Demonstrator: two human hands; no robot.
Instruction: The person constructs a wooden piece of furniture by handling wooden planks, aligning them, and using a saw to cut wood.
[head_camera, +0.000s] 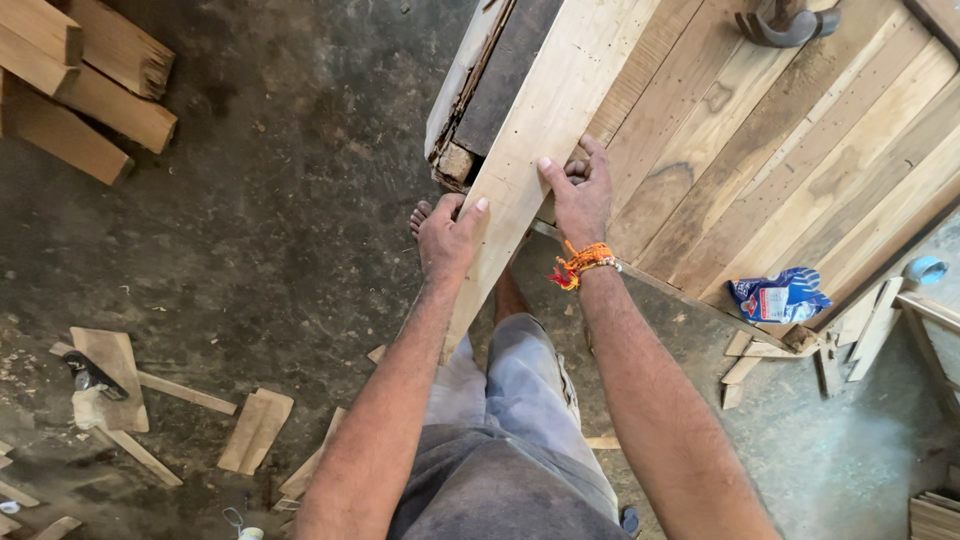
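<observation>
both hands on a pale plank (540, 150) lying along the edge of a slatted wooden panel (800, 170).
plank's far end cut off at top; right hand's (580, 195) fingertips hidden, curled round its right edge; left hand (447, 235) clamped on its left edge, arms outstretched.

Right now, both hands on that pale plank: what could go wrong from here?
1. The plank overhangs the panel's edge, right above a bare foot; if the left hand or right hand slips, it could drop onto the toes.
2. Offcuts litter the floor: a likely trip or puncture hazard barefoot.
3. The rough sawn edge may splinter bare fingers.
</observation>
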